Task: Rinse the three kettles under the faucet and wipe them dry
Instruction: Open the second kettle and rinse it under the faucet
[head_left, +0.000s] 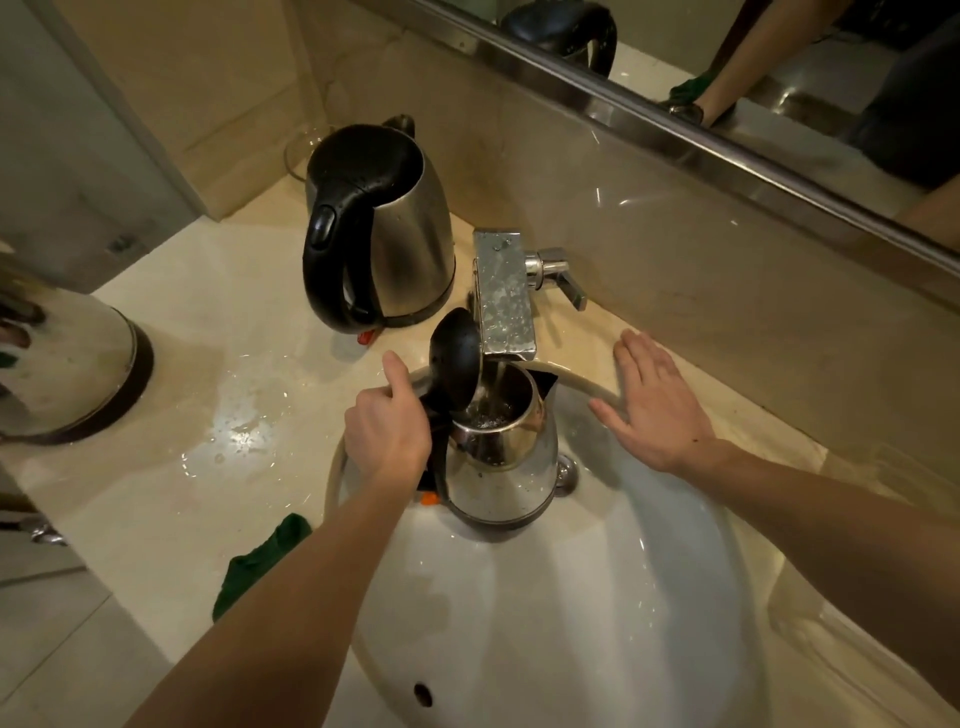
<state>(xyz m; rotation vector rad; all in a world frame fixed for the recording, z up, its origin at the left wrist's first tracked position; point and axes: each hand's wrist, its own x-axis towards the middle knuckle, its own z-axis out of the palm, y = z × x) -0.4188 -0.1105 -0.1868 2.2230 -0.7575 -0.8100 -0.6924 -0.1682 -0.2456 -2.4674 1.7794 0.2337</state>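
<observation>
A steel kettle (498, 457) with its black lid flipped up stands in the white sink (649, 597) under the square chrome faucet (504, 296). A thin stream of water runs into its mouth. My left hand (387, 431) grips its black handle. My right hand (657, 402) lies flat and open on the sink's rim, right of the kettle. A second steel kettle (379, 228) with a black lid and handle stands wet on the counter behind. A third kettle (67, 364) lies at the left edge, partly cut off.
A dark green cloth (260, 561) lies on the wet marble counter (208, 415) left of the sink. The faucet's lever (563, 278) sticks out to the right. A mirror (779, 78) runs along the wall behind. A glass bowl (301, 150) sits in the back corner.
</observation>
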